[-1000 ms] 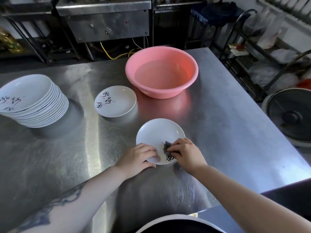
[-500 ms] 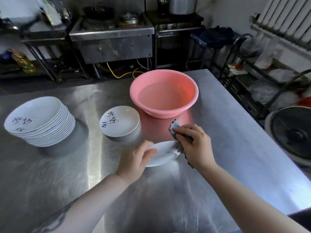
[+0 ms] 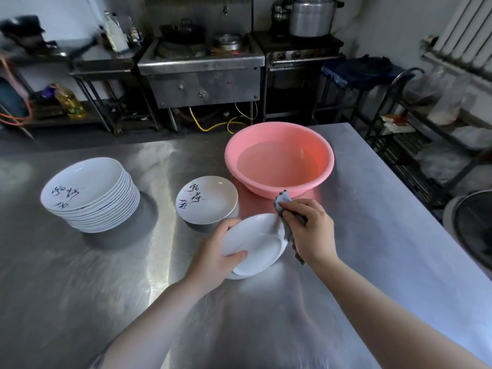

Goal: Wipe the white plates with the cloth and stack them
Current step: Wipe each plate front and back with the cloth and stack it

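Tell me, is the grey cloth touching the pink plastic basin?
Cannot tell. In the head view the grey cloth, gripped by the right hand, overlaps the pink plastic basin wall, but contact and depth gap look alike.

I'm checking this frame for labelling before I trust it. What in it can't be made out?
Head view only:
- Face of the held plate: turned underside up, so any painted mark is hidden.
- Grey cloth: mostly covered by the right hand; its full shape is unclear.
- How many plates sit under the small stack: its top plate hides them.
- Bottles on the back counter: blurred.
- Fan: cut by the right edge.
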{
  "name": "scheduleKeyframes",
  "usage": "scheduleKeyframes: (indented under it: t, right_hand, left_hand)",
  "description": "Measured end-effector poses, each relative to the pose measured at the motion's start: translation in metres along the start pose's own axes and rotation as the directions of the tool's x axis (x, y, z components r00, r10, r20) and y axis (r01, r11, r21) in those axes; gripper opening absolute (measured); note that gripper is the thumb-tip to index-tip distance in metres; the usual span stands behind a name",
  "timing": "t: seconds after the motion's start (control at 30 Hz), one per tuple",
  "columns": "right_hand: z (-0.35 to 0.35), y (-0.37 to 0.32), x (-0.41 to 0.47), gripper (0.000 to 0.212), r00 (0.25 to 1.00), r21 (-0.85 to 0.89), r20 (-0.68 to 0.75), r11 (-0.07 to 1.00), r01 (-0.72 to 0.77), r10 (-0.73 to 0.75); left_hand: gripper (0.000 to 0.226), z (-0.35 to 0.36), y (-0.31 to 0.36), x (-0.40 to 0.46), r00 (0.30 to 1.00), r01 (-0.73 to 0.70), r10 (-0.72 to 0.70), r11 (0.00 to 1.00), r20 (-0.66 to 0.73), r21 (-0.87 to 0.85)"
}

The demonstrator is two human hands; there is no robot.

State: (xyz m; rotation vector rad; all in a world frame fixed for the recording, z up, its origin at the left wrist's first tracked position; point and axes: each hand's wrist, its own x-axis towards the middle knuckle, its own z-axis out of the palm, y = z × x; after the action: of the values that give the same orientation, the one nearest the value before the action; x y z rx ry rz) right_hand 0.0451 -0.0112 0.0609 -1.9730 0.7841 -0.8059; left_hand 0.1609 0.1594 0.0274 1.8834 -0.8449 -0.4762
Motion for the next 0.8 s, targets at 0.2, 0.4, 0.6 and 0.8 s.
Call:
scheduleKeyframes:
  t: [0.2,0.4,0.6,0.8]
  right_hand:
    - [-0.010,-0.030,-0.001,0.024,0.997,0.104,-0.009,0.992,0.072,-0.072]
    - [-0.022,-0.059,-0.013,0.023,0.946,-0.018,-0.076,0.949,0.316,-0.317]
    - [-0.028,-0.087,-0.018,0.020,0.808,-0.226,-0.073,0.799,0.557,-0.584]
    - [-0.046,-0.086,-0.009,0.023,0.746,-0.225,0.005,0.726,0.650,-0.666]
  left_hand:
    - [0.065,-0.014,0.027,-0.013,0.946,0.047,-0.209,0.845,-0.248,-0.533]
    - [0.064,-0.025,0.076,-0.031,0.934,-0.064,-0.214,0.687,-0.286,-0.724]
    - [0.053,-0.021,0.107,-0.036,0.939,-0.135,-0.171,0.613,-0.298,-0.778]
    - [0.047,-0.018,0.117,-0.038,0.966,-0.155,-0.092,0.549,-0.243,-0.822]
